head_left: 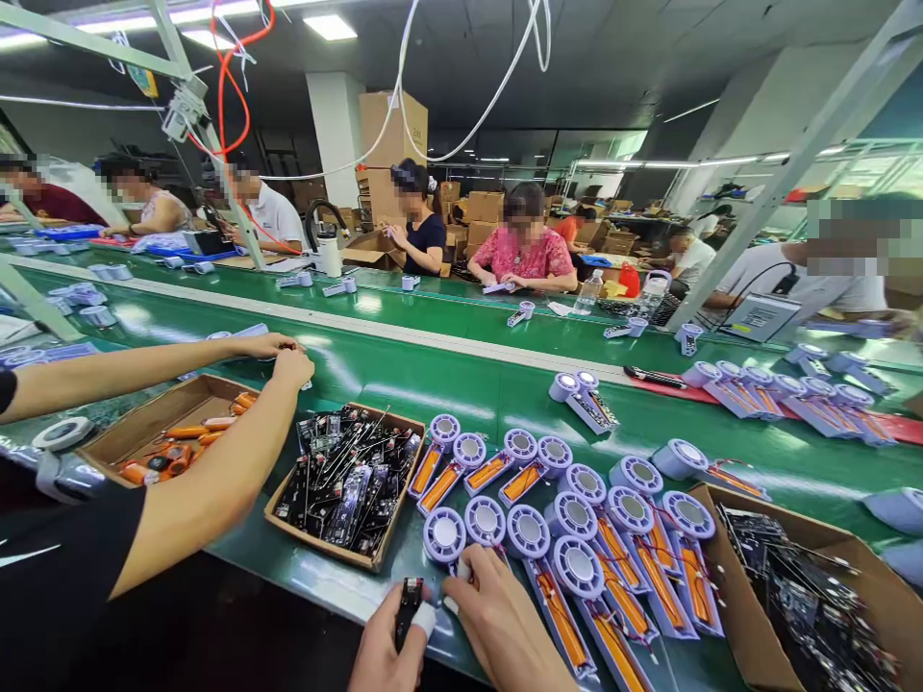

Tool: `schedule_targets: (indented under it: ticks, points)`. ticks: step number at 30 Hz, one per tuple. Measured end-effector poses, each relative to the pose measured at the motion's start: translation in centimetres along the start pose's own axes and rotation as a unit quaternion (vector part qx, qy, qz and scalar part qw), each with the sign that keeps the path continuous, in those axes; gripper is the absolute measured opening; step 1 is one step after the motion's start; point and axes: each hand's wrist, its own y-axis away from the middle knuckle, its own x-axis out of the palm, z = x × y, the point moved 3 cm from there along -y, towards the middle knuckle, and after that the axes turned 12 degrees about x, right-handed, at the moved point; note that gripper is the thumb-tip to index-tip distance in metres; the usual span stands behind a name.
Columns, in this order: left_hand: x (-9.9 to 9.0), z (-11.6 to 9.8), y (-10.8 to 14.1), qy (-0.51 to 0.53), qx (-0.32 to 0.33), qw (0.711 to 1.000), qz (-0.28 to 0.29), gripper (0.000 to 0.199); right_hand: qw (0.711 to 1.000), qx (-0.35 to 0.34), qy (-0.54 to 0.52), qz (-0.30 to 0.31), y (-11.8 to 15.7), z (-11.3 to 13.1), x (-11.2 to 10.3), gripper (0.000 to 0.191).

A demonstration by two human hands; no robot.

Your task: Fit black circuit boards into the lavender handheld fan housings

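Observation:
My left hand (389, 644) is at the bottom middle, thumb and fingers closed on a small black circuit board (410, 607) held upright. A white cover sits on a fingertip. Just to its right, my right hand (509, 620) is bent in a pinch, also with white-covered fingertips; what it grips, if anything, I cannot make out. Beyond its fingers lie lilac handheld fans (485, 520) with round heads. Several have open handles showing orange battery cells (559, 610) and thin red wires. A cardboard box of black circuit boards (346, 481) lies ahead of my left hand.
At right stands another carton of circuit boards (808, 586). A co-worker's arms (216, 481) reach in from the left, over a box with orange cells (180, 452). Across the green conveyor belt (433, 370) several people sit. More fans lie on a red strip (901, 429).

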Motion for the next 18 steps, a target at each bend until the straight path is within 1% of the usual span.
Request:
schedule_targets:
  ticks: [2,4,7,10,12,15,17,18]
  points:
    - [0.4,-0.1,-0.2,0.019,-0.021,0.999,0.021,0.046,0.999,-0.008,-0.031,-0.008,0.1,0.0,-0.1,0.028]
    - [0.7,-0.5,-0.5,0.025,-0.026,0.999,0.032,0.047,0.998,-0.004,-0.055,-0.007,0.4,0.2,-0.3,0.029]
    - [0.9,-1.2,-0.9,0.019,-0.005,0.998,0.055,0.048,0.997,0.009,-0.08,0.001,0.7,0.5,-0.7,0.033]
    - [0.6,-1.7,-1.1,0.027,0.008,0.997,0.075,0.053,0.994,-0.004,-0.11,0.015,0.8,0.7,-0.9,0.043]
    - [0.2,-1.9,-1.2,0.039,0.001,0.995,0.09,0.054,0.99,-0.014,-0.141,0.022,0.6,0.8,-1.0,0.04]
    - [-0.3,-2.2,-1.2,0.044,-0.019,0.99,0.136,0.051,0.983,-0.004,-0.183,0.021,0.2,0.8,-0.9,0.032]
    - [-0.5,-2.3,-1.1,0.044,-0.033,0.988,0.146,0.05,0.98,0.009,-0.196,0.019,0.0,0.9,-0.8,0.029]
    - [-0.6,-2.3,-1.0,0.043,-0.038,0.988,0.142,0.05,0.98,0.016,-0.198,0.016,0.0,1.0,-0.7,0.029]
